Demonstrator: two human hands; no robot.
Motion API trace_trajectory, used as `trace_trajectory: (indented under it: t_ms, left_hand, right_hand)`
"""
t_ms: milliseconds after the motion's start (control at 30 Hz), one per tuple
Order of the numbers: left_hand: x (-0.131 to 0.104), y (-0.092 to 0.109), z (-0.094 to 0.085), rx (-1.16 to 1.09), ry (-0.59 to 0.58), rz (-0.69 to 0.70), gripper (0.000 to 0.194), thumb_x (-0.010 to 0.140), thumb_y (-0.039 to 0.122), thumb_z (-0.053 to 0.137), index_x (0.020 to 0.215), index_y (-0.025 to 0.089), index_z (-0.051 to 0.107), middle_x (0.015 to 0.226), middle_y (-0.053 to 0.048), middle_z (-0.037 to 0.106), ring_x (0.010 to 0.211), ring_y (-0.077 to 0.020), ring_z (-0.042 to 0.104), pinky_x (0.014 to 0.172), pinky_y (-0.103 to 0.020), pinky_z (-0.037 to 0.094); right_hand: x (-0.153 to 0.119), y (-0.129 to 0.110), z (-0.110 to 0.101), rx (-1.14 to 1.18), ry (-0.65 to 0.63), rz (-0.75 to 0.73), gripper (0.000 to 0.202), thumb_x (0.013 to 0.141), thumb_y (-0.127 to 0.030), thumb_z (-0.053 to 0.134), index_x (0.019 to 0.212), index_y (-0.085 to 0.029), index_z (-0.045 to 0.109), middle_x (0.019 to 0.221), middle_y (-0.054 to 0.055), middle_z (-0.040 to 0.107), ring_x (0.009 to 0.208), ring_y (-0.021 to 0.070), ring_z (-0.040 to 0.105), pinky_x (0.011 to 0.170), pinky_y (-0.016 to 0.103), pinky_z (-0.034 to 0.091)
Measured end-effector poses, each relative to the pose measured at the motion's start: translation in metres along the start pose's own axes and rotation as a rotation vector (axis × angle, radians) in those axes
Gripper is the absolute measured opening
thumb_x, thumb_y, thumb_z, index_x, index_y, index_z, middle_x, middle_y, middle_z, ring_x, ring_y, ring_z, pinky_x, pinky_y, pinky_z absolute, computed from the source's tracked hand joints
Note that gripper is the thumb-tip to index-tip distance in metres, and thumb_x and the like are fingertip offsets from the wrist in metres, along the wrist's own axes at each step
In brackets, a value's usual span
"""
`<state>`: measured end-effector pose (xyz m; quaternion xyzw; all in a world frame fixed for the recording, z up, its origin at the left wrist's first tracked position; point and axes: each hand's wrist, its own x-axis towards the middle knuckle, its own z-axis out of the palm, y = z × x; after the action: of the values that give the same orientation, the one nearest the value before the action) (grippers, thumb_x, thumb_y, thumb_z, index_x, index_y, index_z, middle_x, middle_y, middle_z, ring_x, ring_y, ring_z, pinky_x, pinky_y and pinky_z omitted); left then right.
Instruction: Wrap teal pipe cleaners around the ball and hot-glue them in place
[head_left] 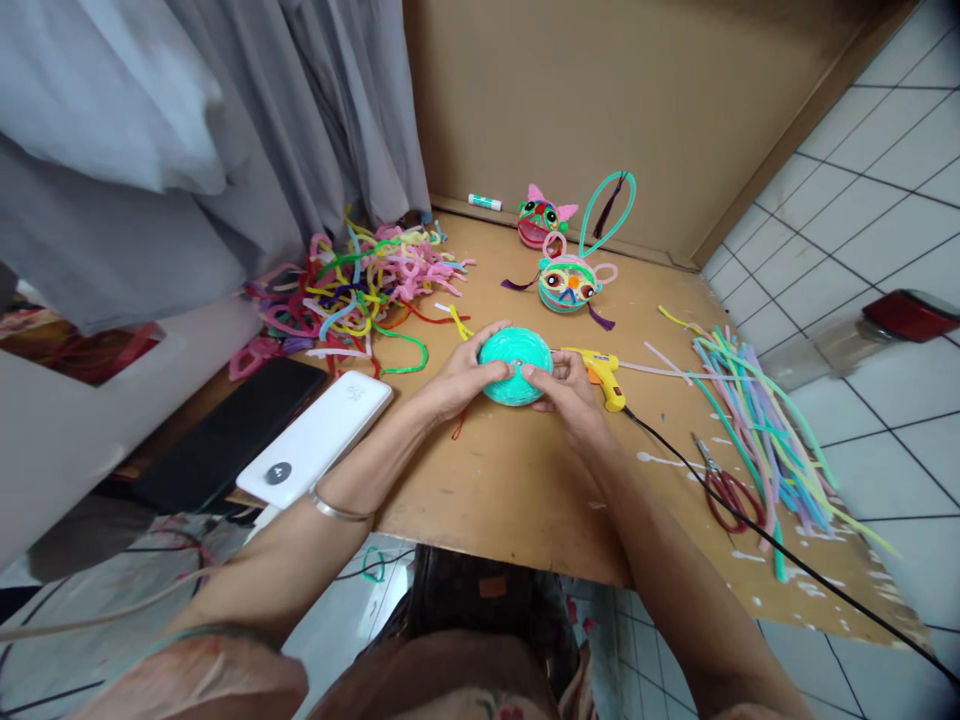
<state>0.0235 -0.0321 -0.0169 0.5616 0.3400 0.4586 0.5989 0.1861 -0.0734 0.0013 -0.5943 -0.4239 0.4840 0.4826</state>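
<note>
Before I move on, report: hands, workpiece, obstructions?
Left hand and right hand gripping round turquoise fuzzy piece, thumbs near centre. Yellow plastic glue gun beside right hand.

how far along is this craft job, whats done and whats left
Looks done: a red-mouthed head and a tasselled head, both with eyes and ears.
In hand: the turquoise disc, between left hand and right hand.
Likely left: face details, as the disc's visible side has no eyes or ears; tangled pipe cleaners and a glue gun lie nearby.
</note>
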Motion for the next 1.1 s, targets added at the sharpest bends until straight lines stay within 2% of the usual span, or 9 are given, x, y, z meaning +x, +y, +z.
trace_trajectory:
  t_ms: [200,367,500,667,933,1100]
  left_hand:
    - [-0.002,0.004,0.002,0.052,-0.005,0.001,0.09,0.062,0.037,0.07,0.146,0.015,0.045,0.139,-0.015,0.059,0.126,-0.0342,0.057,0.11,-0.052,0.046]
    - [-0.004,0.004,0.0,0.032,-0.037,0.014,0.088,0.065,0.037,0.07,0.147,0.018,0.045,0.137,-0.014,0.06,0.134,-0.0358,0.052,0.114,-0.054,0.041]
    - [-0.005,0.008,0.0,0.013,-0.091,-0.013,0.096,0.063,0.035,0.074,0.151,0.017,0.04,0.136,-0.015,0.06,0.133,-0.0366,0.052,0.114,-0.056,0.04]
    - [-0.006,0.014,0.002,0.033,-0.089,-0.046,0.103,0.064,0.037,0.076,0.155,0.015,0.032,0.142,-0.016,0.055,0.132,-0.0369,0.052,0.114,-0.056,0.04]
    - [-0.005,0.012,0.002,0.043,-0.077,-0.025,0.101,0.065,0.038,0.075,0.154,0.015,0.033,0.144,-0.015,0.054,0.134,-0.0357,0.05,0.115,-0.052,0.039]
    - [-0.004,0.008,0.004,0.047,-0.049,-0.004,0.097,0.066,0.038,0.073,0.153,0.017,0.036,0.145,-0.014,0.052,0.13,-0.0341,0.052,0.111,-0.05,0.044]
  right_hand:
    - [-0.002,-0.004,0.003,-0.038,0.044,0.005,0.062,0.053,-0.053,0.08,0.097,-0.026,0.045,0.083,-0.004,0.06,0.072,0.0146,0.062,0.052,0.024,0.047]
    - [-0.004,-0.011,0.006,-0.05,0.09,0.041,0.063,0.051,-0.05,0.08,0.097,-0.025,0.046,0.097,0.0,0.065,0.082,0.016,0.065,0.057,0.024,0.049]
    - [-0.004,-0.011,0.006,-0.05,0.092,0.045,0.061,0.053,-0.049,0.079,0.098,-0.025,0.045,0.101,0.002,0.067,0.088,0.0181,0.067,0.06,0.025,0.051]
    - [-0.005,-0.011,0.006,-0.065,0.099,0.028,0.062,0.053,-0.048,0.079,0.099,-0.025,0.044,0.104,0.003,0.067,0.093,0.02,0.068,0.065,0.027,0.053]
    - [-0.004,-0.009,0.007,-0.067,0.094,0.007,0.062,0.053,-0.049,0.077,0.098,-0.025,0.043,0.097,0.001,0.065,0.087,0.0179,0.066,0.064,0.027,0.051]
    - [-0.004,-0.009,0.008,-0.07,0.089,0.001,0.06,0.053,-0.046,0.077,0.098,-0.025,0.042,0.093,-0.001,0.064,0.084,0.0168,0.065,0.063,0.026,0.05]
